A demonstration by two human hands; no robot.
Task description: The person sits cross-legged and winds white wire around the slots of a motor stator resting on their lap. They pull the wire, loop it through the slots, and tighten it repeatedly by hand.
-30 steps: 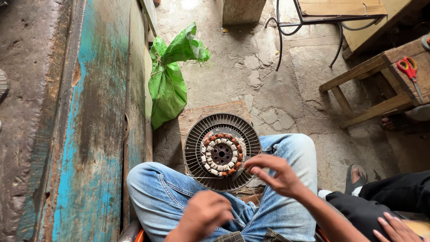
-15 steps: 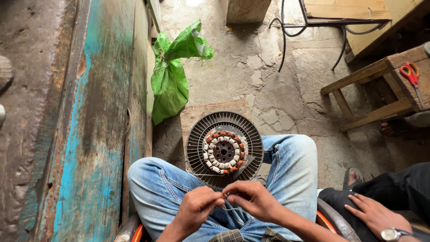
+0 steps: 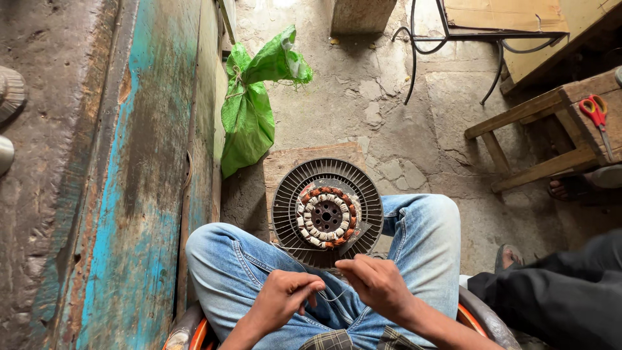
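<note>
A round grey fan motor housing [image 3: 327, 214] with a ring of copper and white wound coils lies on a wooden block between my knees. My left hand [image 3: 282, 299] and my right hand [image 3: 377, 285] are close together over my lap, just below the housing. Each pinches a thin wire [image 3: 327, 295] that runs between them and leads up toward the coils. I am seated in blue jeans.
A green plastic bag [image 3: 249, 107] leans against a worn blue and brown wooden wall [image 3: 129, 194] on the left. A wooden stool [image 3: 551, 123] with red scissors [image 3: 596, 113] stands at the right. Another person's dark-trousered leg [image 3: 557, 291] and sandalled foot sit at lower right.
My right hand came down from beside the housing to meet my left hand over my lap. Both now pinch the wire. The other person's hand has left the view.
</note>
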